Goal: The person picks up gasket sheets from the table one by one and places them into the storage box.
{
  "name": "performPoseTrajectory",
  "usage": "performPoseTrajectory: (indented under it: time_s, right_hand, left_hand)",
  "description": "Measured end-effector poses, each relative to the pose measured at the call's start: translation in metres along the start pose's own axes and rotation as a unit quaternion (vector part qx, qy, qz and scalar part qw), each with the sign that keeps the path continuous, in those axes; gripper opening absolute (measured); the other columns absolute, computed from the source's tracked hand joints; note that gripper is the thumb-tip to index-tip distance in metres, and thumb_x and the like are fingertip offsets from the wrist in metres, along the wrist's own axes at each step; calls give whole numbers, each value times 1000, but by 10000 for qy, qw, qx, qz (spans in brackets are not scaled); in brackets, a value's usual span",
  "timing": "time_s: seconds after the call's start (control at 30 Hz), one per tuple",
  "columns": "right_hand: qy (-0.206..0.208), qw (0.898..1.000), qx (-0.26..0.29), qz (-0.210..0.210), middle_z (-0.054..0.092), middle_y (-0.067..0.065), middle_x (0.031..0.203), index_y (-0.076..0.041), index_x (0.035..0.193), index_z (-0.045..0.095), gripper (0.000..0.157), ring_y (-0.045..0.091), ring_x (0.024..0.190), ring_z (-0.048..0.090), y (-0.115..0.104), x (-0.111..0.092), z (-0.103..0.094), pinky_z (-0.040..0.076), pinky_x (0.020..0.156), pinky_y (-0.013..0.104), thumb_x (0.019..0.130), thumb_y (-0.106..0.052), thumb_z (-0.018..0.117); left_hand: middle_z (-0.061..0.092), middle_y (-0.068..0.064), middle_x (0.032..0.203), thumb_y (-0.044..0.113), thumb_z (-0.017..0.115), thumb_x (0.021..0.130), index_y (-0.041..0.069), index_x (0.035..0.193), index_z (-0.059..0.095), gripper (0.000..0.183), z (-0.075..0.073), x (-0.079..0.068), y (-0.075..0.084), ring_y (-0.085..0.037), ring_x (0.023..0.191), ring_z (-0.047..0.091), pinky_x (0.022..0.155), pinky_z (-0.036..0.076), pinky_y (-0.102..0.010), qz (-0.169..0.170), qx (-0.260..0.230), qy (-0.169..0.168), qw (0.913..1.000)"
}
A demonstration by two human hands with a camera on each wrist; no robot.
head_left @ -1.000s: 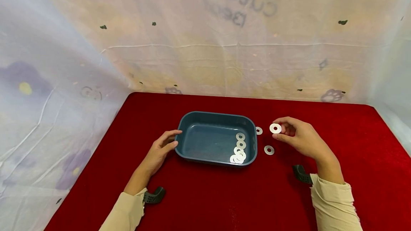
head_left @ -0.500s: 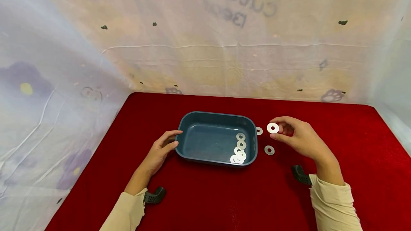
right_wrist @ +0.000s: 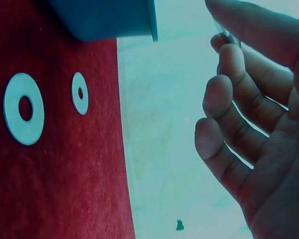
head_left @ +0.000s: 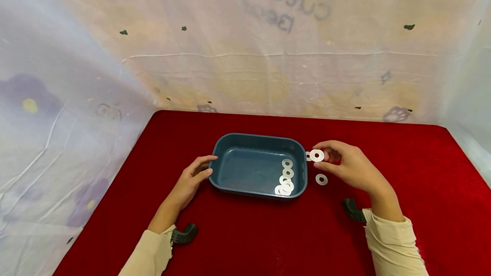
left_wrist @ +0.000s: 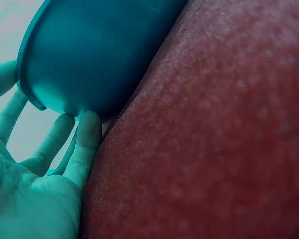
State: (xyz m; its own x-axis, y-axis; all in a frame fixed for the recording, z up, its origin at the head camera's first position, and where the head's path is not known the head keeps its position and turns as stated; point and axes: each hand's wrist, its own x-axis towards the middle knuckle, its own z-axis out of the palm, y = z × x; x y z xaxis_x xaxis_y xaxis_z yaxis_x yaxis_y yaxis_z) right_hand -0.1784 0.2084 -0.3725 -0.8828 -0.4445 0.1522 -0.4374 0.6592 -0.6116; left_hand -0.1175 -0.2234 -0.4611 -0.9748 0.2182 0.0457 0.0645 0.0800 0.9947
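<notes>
My right hand [head_left: 347, 165] pinches a flat metal washer [head_left: 316, 156] between thumb and fingertips, raised beside the right end of a dark blue rectangular tub [head_left: 258, 194]. In the right wrist view only a thin edge of that washer [right_wrist: 228, 34] shows between the fingers. Several washers [head_left: 288, 173] lie inside the tub along its right side, some overlapping. My left hand [head_left: 192, 178] rests at the tub's left end, index fingertip over the rim and thumb tip against it. In the left wrist view, extended fingers [left_wrist: 84, 144] touch the tub's outer wall [left_wrist: 89, 55].
Outside the tub, one washer [head_left: 321, 179] lies on the red cloth [head_left: 245, 233]; another [head_left: 307, 156], partly covered by the held one, lies close to the tub's right wall. A printed fabric curtain [head_left: 230, 80] stands behind and at both sides of the table.
My right hand has moved left with the pinched washer, closer to the tub, so it now overlaps the washer by the wall. The left hand and tub have stayed put.
</notes>
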Motion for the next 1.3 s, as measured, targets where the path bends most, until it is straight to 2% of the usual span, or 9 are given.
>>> performPoseTrajectory:
  time_s: [0.27,0.53,0.87,1.1,1.3]
  right_hand:
    - [-311,9992,235,-91,58,-4,86,-21,115,68,34,13,76,56,-10,4,8,50,66,23,84,-21,81]
    - [-512,9975,343,-355,58,-5,83,-18,115,68,35,9,72,53,-18,8,19,46,63,22,83,-19,82]
    - [-688,9964,46,-501,58,-10,84,-20,116,68,38,14,77,54,-33,10,31,45,67,22,81,-20,84]
    - [-841,9948,-43,-579,63,-2,90,-19,117,68,38,17,82,57,-39,10,40,46,70,22,82,-22,83]
    - [-869,9932,-367,-685,62,-3,91,-20,116,69,36,17,86,56,-43,12,48,45,74,26,83,-27,82]
  left_hand:
    - [44,3,144,18,52,104,10,144,48,41,-1,0,-1,-12,123,47,97,43,-20,29,11,-17,10000]
    - [45,3,144,20,53,103,9,144,47,42,-1,0,-2,-12,124,47,97,43,-20,18,20,-7,10000]
    - [44,2,145,20,53,103,9,144,47,42,-1,1,-2,-13,124,47,98,43,-20,23,25,-16,10000]
    - [43,-1,145,20,53,104,9,145,46,43,-1,1,-1,-14,124,47,98,43,-20,8,17,-31,10000]
    - [44,1,145,19,52,104,9,144,46,42,-1,0,-1,-13,124,47,98,43,-20,9,27,-13,10000]
